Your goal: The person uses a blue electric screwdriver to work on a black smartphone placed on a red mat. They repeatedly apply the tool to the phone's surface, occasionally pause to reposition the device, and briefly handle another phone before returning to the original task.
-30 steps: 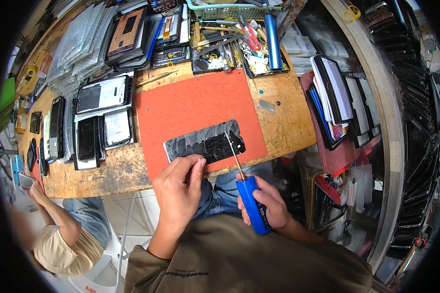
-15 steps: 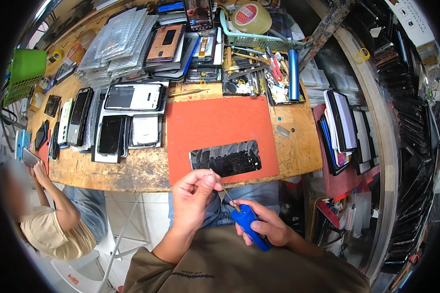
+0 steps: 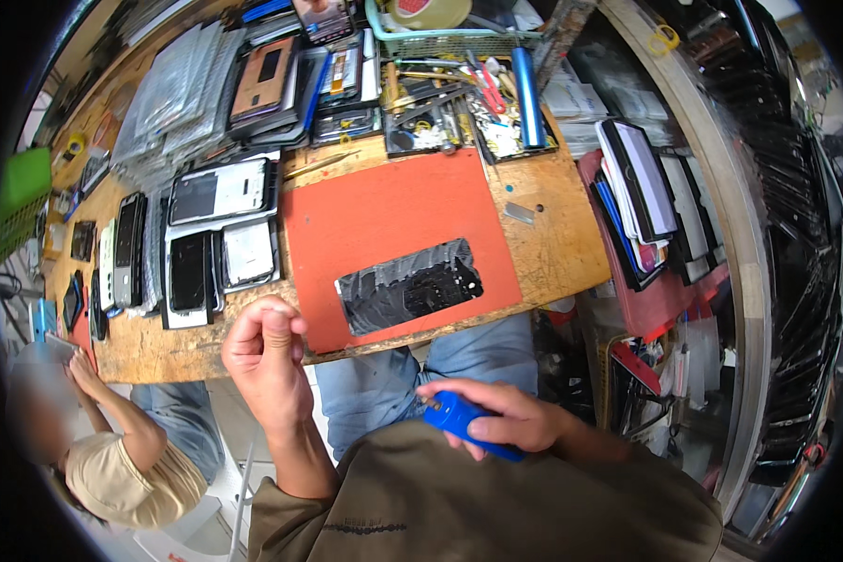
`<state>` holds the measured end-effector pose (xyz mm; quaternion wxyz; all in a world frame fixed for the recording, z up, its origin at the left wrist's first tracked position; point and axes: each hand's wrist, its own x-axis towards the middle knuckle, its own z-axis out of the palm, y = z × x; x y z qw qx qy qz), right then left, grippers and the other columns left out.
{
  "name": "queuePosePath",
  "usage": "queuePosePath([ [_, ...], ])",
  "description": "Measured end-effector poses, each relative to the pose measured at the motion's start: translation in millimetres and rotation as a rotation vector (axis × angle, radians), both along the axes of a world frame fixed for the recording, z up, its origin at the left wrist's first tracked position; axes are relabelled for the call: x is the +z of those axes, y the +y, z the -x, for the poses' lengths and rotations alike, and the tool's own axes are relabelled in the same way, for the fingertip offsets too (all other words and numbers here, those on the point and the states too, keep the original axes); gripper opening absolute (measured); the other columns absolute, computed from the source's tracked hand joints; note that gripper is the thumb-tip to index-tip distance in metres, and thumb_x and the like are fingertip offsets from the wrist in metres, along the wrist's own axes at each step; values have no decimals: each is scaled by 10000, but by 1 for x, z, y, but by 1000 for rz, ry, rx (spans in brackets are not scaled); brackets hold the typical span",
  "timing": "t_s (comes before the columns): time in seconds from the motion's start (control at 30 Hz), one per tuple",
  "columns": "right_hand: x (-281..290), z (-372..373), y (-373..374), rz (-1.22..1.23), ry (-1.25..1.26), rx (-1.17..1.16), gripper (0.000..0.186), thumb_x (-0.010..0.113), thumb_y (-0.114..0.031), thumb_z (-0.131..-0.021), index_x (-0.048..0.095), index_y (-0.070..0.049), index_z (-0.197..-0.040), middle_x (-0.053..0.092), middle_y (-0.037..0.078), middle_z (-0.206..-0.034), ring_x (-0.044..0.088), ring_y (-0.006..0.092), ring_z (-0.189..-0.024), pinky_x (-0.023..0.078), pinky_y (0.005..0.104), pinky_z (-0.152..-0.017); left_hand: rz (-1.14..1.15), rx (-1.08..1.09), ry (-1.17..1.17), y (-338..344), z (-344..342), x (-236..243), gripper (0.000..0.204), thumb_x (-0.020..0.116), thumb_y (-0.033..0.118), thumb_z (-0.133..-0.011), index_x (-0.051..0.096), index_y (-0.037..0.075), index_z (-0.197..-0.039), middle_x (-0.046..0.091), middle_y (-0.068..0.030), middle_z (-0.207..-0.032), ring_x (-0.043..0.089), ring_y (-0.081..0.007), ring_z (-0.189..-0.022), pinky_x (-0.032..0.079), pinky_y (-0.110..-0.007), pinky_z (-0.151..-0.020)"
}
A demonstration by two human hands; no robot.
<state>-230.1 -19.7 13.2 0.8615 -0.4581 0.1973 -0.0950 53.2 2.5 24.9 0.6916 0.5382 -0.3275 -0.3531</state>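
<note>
My right hand (image 3: 510,419) is wrapped round a blue handheld tool (image 3: 464,423) with a brass-coloured tip, held low over my lap. To the left, my left hand (image 3: 270,351) is raised near the table's front edge. Its thumb and fingers are pinched together; whether something thin is between them is too blurred to make out. Beyond both hands a black phone screen panel (image 3: 407,288) lies on the orange mat (image 3: 393,206). Greyish, streaky residue covers part of its surface, and neither hand touches it.
Several phones and frames (image 3: 220,192) stand stacked left of the mat. Behind it are bubble-wrap sleeves (image 3: 173,94), a tray of loose tools (image 3: 431,103) and a blue cylinder (image 3: 527,98). A small metal blade (image 3: 520,214) lies to the right. Another person (image 3: 131,478) sits at the left.
My left hand has moved left, away from the blue tool. The thin rod between them no longer shows at the tool's tip. The blue tool is tilted flatter, and the whole view has shifted.
</note>
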Motion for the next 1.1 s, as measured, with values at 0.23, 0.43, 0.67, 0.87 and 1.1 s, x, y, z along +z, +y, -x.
queuePosePath([
  [0.23, -7, 30, -30, 123, 90, -733, 722, 546, -289, -1069, 281, 48, -1650, 660, 182, -1083, 674, 179, -755, 567, 311, -709, 6, -202, -1105, -40, 64, -17, 115, 810, 58, -899, 817, 60, -1014, 761, -77, -893, 711, -235, -772, 550, -323, -685],
  [0.43, -6, 46, -37, 178, 112, -805, 733, 543, -297, -1073, 267, 75, -1640, 656, 194, -1051, 667, 191, -718, 563, 321, -684, 73, -225, -1414, -58, 97, -28, 203, 818, 86, -826, 801, 107, -1027, 683, -40, -895, 649, -247, -735, 531, -370, -637],
  [0.67, -20, 47, -35, 129, 81, -792, 695, 517, -263, -1090, 262, 69, -1644, 649, 188, -1058, 666, 190, -721, 563, 324, -689, 51, -105, -1299, -60, 79, -26, 152, 836, 64, -853, 795, 88, -997, 714, -60, -910, 693, -250, -747, 543, -373, -634],
  [0.87, -22, 44, -38, 148, 75, -794, 682, 522, -257, -1097, 270, 70, -1640, 650, 177, -1068, 665, 177, -738, 565, 324, -693, 25, -295, -1506, -60, 84, -20, 156, 831, 94, -853, 773, 96, -997, 705, -55, -907, 669, -248, -697, 517, -373, -607],
  [1.1, -23, 48, -34, 181, 112, -816, 676, 521, -266, -1096, 285, 74, -1631, 652, 186, -1054, 669, 183, -727, 567, 328, -687, -36, -175, -1375, -70, 76, -13, 161, 799, 88, -862, 740, 84, -1012, 683, -58, -911, 680, -213, -723, 521, -355, -605],
])
